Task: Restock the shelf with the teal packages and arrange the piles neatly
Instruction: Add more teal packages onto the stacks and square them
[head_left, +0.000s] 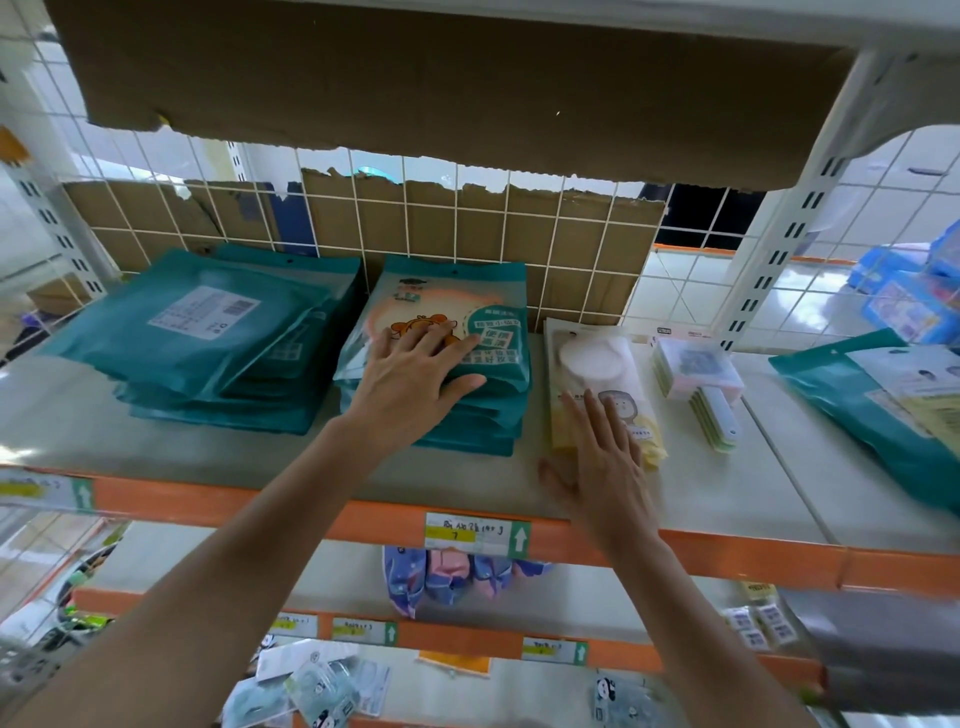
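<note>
- Two piles of teal packages sit side by side on the shelf (249, 457), both toward the far wire grid (467, 234).
- Left pile (208, 343): label side up, with the packages fanned out and their edges out of line. Judged not yet tidy.
- Right pile (483, 415): printed face up and fairly square. The left hand (415, 374) lies flat on its top with fingers straight and spread, gripping nothing.
- Right hand (605, 467): fingers extended and holding nothing, at the near end of the yellow-and-white packet (597, 358). It is blurred, so contact cannot be told.
- One more teal package (857, 410) lies at the right end of the shelf, well apart from both piles. Judged not yet stacked.
- Progress, as a judgement: most of the stock is placed. What remains is squaring the left pile and adding the lone package.
- Edges: the orange front rail (234, 506) runs along the near side and the grid backed with cardboard closes the far side. A white upright post (779, 249) stands at the right.
- Open room: bare shelf lies near of both piles. The small clear boxes (696, 364) crowd the space to the right of the packet.
</note>
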